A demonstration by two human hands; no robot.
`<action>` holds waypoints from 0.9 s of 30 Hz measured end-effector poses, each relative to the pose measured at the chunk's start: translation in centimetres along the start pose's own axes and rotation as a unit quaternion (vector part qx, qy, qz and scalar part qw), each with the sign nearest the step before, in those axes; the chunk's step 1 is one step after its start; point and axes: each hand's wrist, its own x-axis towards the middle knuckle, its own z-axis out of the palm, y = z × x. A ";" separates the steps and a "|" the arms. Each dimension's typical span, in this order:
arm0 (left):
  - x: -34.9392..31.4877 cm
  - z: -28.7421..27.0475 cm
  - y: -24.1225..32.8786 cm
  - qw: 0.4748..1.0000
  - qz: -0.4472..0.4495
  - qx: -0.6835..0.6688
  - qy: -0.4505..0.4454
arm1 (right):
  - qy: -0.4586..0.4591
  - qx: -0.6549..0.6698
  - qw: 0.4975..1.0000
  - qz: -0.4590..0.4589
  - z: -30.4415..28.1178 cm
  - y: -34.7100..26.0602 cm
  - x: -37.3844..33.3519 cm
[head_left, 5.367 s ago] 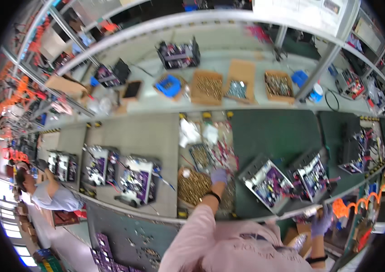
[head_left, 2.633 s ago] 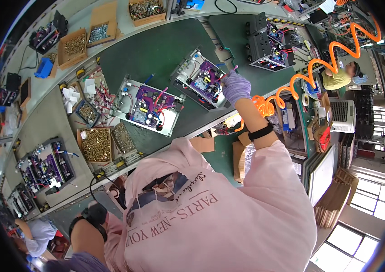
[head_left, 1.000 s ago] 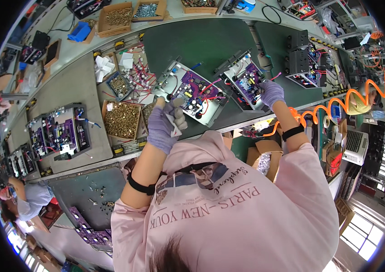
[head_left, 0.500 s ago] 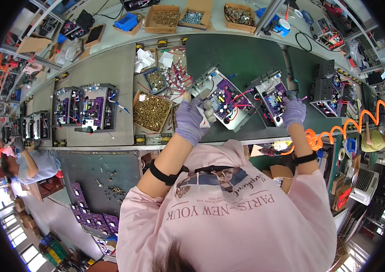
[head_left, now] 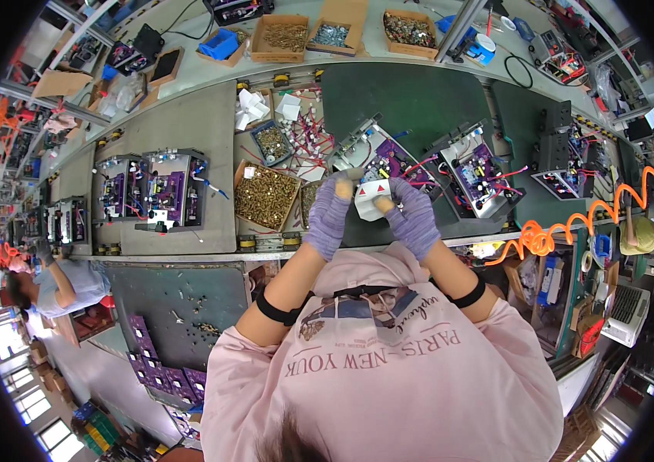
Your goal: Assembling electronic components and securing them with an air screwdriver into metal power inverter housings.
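In front of my chest, both hands hold a folded white sheet (head_left: 370,203) with red triangle marks. My left hand (head_left: 331,215), in a purple knit glove with light fingertips, closes on its left edge. My right hand (head_left: 414,219), gloved the same way, pinches its right side. Just beyond my hands, a metal-framed unit with a purple circuit board (head_left: 394,165) lies at a slant, partly hidden by my fingers. To its right stands a similar open unit (head_left: 481,175) with red wires.
A box of brass fittings (head_left: 267,197) and a blue tray of small parts (head_left: 272,144) lie left of my hands. More assembled units (head_left: 173,189) stand on the line farther left. A coiled orange hose (head_left: 535,239) hangs at right. At far left, another person (head_left: 73,289) works.
My right hand has left the right-hand unit and moved left to the white sheet. My left hand has drawn the sheet slightly nearer. The right-hand unit now sits turned differently.
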 end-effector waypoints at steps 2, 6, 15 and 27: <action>-1.3 -0.2 1.8 0.985 0.011 0.150 -0.079 | 0.009 0.041 0.999 -0.032 0.3 0.7 0.0; -2.1 -1.1 2.5 0.982 0.001 0.185 -0.042 | 0.012 -0.093 0.994 -0.052 1.0 -2.3 -0.6; -2.9 -0.5 3.9 0.985 0.030 0.165 -0.052 | 0.030 -0.129 0.969 -0.209 1.4 -1.8 0.2; -2.3 -1.6 3.2 0.889 0.208 0.406 -0.037 | 0.022 0.014 0.998 -0.050 1.9 -1.8 0.5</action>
